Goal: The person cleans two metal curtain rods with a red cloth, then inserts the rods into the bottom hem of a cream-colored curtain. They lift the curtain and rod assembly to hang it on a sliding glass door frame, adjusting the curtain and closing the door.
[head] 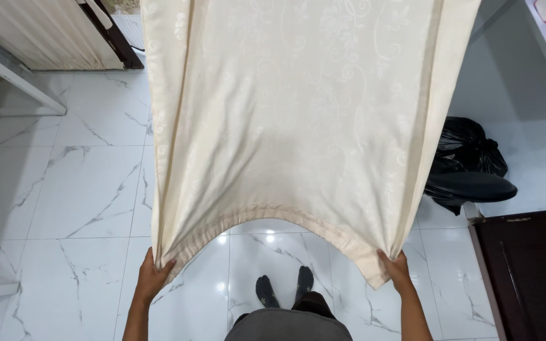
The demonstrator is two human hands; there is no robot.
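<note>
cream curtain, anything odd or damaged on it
No tear or stain shows on the cream patterned curtain. Its bottom hem arches up between the left hand and right hand, which pinch its corners.

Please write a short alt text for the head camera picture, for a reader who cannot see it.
A person's left hand and right hand each grip a bottom corner of a cream patterned curtain, stretching it out above a white marble floor. The person's dark socked feet show below the hem, and a black bag lies at the right.

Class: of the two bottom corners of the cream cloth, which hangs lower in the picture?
The corner in the right hand; on the cream cloth, the left hand's corner sits higher.
</note>
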